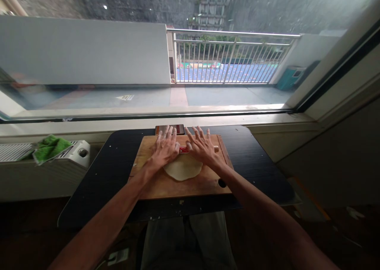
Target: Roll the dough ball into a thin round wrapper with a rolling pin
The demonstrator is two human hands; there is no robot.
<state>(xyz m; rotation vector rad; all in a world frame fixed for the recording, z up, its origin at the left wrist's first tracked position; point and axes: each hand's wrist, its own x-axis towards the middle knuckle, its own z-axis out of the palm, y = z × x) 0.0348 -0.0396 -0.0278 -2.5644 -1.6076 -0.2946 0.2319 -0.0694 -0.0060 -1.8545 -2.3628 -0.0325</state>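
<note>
A flattened sheet of pale dough (183,170) lies on a wooden cutting board (181,190). Across its far edge sits a rolling pin (184,149), red and white in the middle, with a brownish end showing at the right. My left hand (165,148) rests flat over the pin's left part, fingers stretched forward and apart. Over the right part lies my right hand (200,145), also flat with spread fingers. Both hands have whitish flour on the fingertips. My palms hide most of the pin and the far edge of the dough.
The board stands on a black table (102,183) against the windowsill (267,118). A phone (179,129) lies at the table's far edge, just beyond my fingers. On the left, a green cloth (53,147) hangs over a white radiator (75,155).
</note>
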